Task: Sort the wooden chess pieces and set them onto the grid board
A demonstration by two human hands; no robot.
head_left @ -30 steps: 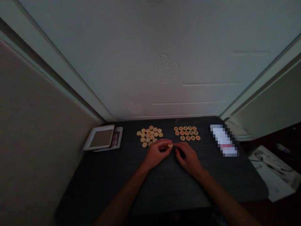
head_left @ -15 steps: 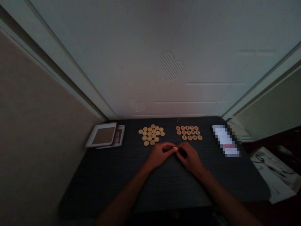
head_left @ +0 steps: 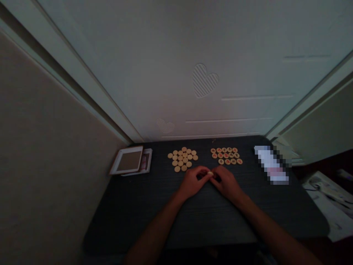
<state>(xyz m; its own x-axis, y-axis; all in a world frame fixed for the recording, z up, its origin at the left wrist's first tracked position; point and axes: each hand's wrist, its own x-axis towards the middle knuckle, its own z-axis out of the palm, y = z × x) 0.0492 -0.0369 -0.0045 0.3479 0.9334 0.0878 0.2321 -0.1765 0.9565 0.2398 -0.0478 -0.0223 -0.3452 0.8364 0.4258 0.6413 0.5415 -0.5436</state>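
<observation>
The left hand (head_left: pixel 191 183) is pinching a cream disc (head_left: pixel 210 173) below a cluster of plain discs (head_left: pixel 182 159), the right hand (head_left: pixel 226 183) gripping unclearly; marked discs (head_left: pixel 226 156) are lying right of that cluster.

The round cream-coloured wooden xiangqi discs (head_left: pixel 182 158) on the left show plain, unmarked faces, while the matching discs (head_left: pixel 226 155) on the right carry red and black characters. The charcoal tabletop (head_left: pixel 204 221) has fine grey streaks, and the pale grey-green door panel (head_left: pixel 171 73) behind it bears a diagonally striped heart (head_left: pixel 205 80).
</observation>
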